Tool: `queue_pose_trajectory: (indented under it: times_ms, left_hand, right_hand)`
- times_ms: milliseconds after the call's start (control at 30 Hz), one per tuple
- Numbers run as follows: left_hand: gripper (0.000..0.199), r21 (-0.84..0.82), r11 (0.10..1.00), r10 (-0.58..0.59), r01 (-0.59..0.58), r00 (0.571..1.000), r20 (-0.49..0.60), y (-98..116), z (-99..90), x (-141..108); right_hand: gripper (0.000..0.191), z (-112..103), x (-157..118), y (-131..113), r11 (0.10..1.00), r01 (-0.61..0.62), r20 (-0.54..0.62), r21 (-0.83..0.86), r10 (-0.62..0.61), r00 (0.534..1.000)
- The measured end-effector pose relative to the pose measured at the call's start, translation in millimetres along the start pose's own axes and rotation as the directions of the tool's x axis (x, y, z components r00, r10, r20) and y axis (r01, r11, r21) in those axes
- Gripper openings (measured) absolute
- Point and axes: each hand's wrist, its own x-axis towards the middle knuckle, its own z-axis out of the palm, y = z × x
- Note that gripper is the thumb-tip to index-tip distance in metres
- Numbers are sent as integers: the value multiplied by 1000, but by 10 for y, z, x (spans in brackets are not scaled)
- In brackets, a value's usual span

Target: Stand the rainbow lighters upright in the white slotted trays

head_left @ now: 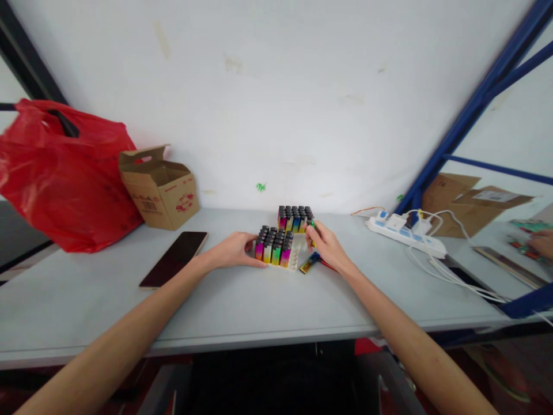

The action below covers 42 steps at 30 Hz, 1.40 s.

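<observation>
Rows of black-topped, multicoloured lighters (pixel 273 246) stand upright in a white tray (pixel 294 258), whose right end shows bare slots. My left hand (pixel 235 249) grips the left end of this tray, thumb along the front and fingers behind. In my right hand (pixel 323 241), a green-and-yellow lighter (pixel 313 233) is pinched between thumb and fingers, just right of the tray. Two loose lighters (pixel 310 263), one blue-and-gold and one reddish, lie on the table below that hand, the reddish one partly covered. Behind is a second block of lighters (pixel 295 218).
A dark phone (pixel 175 259) lies left of my left hand. Farther left are an open cardboard box (pixel 159 187) and a red plastic bag (pixel 64 173). On the right sits a white power strip (pixel 406 235) with cables. Beyond the blue frame, another person's hand (pixel 542 243) shows.
</observation>
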Motion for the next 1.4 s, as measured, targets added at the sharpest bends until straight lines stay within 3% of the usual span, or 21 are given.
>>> queue_pose_trajectory:
  times_ms: [100, 200, 433, 733, 933, 1067, 1200, 1400]
  left_hand:
    - [61, -9, 1000, -5, 5, 1000, 9, -1, 1, -4]
    - [61, -20, 1000, -8, 8, 1000, 5, -1, 10, -7]
    - [63, -40, 999, -5, 5, 1000, -6, 16, 11, -17]
    - [62, -34, 999, -8, 8, 1000, 0, 29, 2, -27]
    - [61, -67, 998, -2, 3, 1000, 10, 32, -1, -35]
    - [63, -81, 997, 11, -11, 1000, 4, 20, 3, -35]
    - [63, -97, 995, 5, -5, 1000, 6, 20, 7, -33]
    - [60, -88, 996, -13, 13, 1000, 8, 16, 8, -34]
  right_hand:
    - [44, 9, 4, 8, 989, 100, -12, -105, -102, 995]
    - [47, 12, -9, 27, 952, 105, -18, -288, -115, 993]
    - [39, 24, -9, 27, 950, 70, 64, -304, -54, 997]
    - [33, 13, 31, 34, 846, 270, 244, -461, -171, 954]
    - [32, -345, -56, 20, 884, 258, 338, -390, -124, 933]
    - [38, -533, -79, 111, 910, 264, 470, -321, -89, 878]
    - [25, -528, -41, 179, 907, 251, 412, -339, -97, 906]
    - [31, -505, -28, 195, 995, 19, 297, -100, 12, 955]
